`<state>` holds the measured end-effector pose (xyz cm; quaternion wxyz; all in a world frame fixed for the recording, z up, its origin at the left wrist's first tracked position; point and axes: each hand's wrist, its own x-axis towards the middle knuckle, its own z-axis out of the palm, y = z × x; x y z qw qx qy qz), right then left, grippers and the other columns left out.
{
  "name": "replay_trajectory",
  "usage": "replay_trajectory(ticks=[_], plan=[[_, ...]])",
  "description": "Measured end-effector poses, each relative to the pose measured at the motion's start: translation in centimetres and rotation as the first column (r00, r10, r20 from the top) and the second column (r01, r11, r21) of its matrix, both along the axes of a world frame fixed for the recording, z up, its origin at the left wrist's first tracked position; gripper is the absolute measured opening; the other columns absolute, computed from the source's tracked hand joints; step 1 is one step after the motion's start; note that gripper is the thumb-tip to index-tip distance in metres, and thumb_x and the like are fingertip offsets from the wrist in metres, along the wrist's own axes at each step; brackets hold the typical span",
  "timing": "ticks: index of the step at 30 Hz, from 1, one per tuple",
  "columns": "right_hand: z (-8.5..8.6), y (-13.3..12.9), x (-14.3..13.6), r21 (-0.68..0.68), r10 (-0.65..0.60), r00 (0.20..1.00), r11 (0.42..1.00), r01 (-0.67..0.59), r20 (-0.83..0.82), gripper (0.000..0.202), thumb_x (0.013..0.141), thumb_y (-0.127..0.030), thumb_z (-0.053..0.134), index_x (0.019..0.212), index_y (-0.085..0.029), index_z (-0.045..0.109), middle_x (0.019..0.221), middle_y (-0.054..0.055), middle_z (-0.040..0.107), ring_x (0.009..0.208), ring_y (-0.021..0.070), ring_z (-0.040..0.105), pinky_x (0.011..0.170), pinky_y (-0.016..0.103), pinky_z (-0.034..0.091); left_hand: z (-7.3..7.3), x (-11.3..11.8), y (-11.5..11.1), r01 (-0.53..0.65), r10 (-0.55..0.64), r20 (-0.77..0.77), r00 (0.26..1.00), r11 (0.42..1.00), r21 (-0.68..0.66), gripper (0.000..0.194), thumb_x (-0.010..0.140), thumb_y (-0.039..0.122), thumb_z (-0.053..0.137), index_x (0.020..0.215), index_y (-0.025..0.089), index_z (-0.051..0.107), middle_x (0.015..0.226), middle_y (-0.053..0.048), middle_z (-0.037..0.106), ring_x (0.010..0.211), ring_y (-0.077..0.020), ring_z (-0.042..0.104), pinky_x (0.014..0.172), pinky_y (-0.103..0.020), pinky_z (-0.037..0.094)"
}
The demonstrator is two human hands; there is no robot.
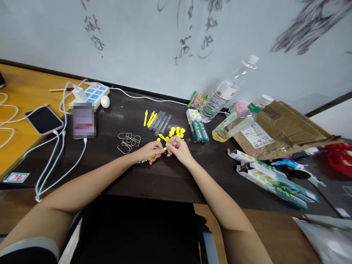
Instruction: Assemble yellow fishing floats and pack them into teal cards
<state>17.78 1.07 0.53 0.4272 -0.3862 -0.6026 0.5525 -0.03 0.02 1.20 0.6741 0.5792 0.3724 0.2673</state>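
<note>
My left hand (152, 150) is closed in a pinch around a slim yellow plastic stick (150, 158), partly covered by the fingers. Against it, my right hand (178, 148) has thumb and fingertips closed on what looks like a thin metal hook (166, 151), mostly hidden. The fingertips of both hands almost meet. Just behind them lie several small yellow plastic caps (177, 130). Beyond the left hand are several clear tubes (162, 124) and a few yellow sticks (145, 118). A tangle of bent metal hooks (129, 140) rests left of the left hand.
A teal box (197, 126) stands behind the right hand, near a water bottle (222, 94) and a second bottle (238, 121). A cardboard package (291, 126) and opened teal boxes (275, 179) lie right. Left are a power strip (96, 96), a phone (44, 120) and white cables (56, 161).
</note>
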Motion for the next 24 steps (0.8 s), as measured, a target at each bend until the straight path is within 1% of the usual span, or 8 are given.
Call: replay_trajectory(ticks=[6,12,14,17,20,22,24], plan=[[0.52,0.18,0.61,-0.015,0.077,0.996,0.997,-0.076,0.045,0.035,0.068,-0.042,0.073,0.075,-0.019,0.048,0.055,-0.005,0.061,0.049,0.0098,0.059,0.053,0.024,0.053,0.22,-0.06,-0.02,0.020,-0.020,-0.034,0.999,1.000,-0.008,0.026,0.084,0.037,0.059,0.078,0.018,0.043,0.046,0.011,0.044,0.027,-0.0034,0.039,0.029,-0.014,0.034],[0.78,0.13,0.83,-0.004,0.133,0.989,0.991,-0.133,0.062,0.034,0.071,-0.042,0.072,0.073,-0.019,0.047,0.059,-0.005,0.060,0.055,0.0097,0.060,0.057,0.025,0.053,0.12,-0.05,0.04,0.020,-0.018,-0.069,0.997,0.999,0.033,0.024,0.084,0.035,0.058,0.078,0.018,0.043,0.043,0.011,0.044,0.025,-0.0034,0.037,0.028,-0.013,0.030],[0.66,0.12,0.77,-0.013,0.137,0.989,0.991,-0.136,0.064,0.034,0.071,-0.043,0.072,0.074,-0.020,0.048,0.061,-0.005,0.059,0.056,0.0099,0.060,0.058,0.026,0.054,0.00,-0.07,0.12,0.038,-0.033,-0.093,0.995,0.998,0.050,0.023,0.085,0.035,0.057,0.079,0.017,0.044,0.042,0.011,0.045,0.024,-0.0037,0.038,0.028,-0.012,0.028],[0.45,0.15,0.68,-0.011,0.152,0.986,0.988,-0.151,0.064,0.033,0.072,-0.044,0.071,0.075,-0.020,0.049,0.063,-0.004,0.059,0.058,0.0112,0.061,0.059,0.026,0.053,-0.20,-0.12,0.26,0.094,-0.087,-0.132,0.987,0.994,0.047,0.022,0.086,0.037,0.053,0.081,0.016,0.049,0.042,0.009,0.047,0.025,-0.0043,0.039,0.028,-0.013,0.029],[0.33,0.24,0.68,0.039,0.154,0.985,0.987,-0.157,0.078,0.032,0.074,-0.044,0.070,0.076,-0.020,0.049,0.064,-0.004,0.057,0.058,0.0110,0.060,0.057,0.025,0.051,-0.32,-0.25,0.38,0.130,-0.130,-0.129,0.983,0.992,-0.007,0.020,0.088,0.036,0.047,0.084,0.016,0.051,0.045,0.009,0.047,0.024,-0.0038,0.035,0.027,-0.014,0.027],[0.28,0.32,0.80,0.087,0.157,0.980,0.982,-0.168,0.123,0.030,0.076,-0.043,0.068,0.076,-0.019,0.049,0.064,-0.004,0.054,0.056,0.0097,0.057,0.055,0.024,0.048,-0.27,-0.40,0.37,0.148,-0.152,-0.128,0.980,0.988,-0.041,0.019,0.089,0.034,0.044,0.084,0.017,0.050,0.047,0.008,0.046,0.025,-0.0032,0.031,0.027,-0.015,0.024],[0.25,0.38,1.02,0.109,0.180,0.966,0.973,-0.202,0.184,0.028,0.078,-0.043,0.065,0.078,-0.019,0.051,0.065,-0.004,0.052,0.054,0.0088,0.054,0.054,0.023,0.047,-0.09,-0.57,0.28,0.159,-0.161,-0.178,0.971,0.987,-0.026,0.017,0.089,0.033,0.044,0.083,0.017,0.048,0.050,0.008,0.047,0.026,-0.0028,0.029,0.027,-0.015,0.021]])
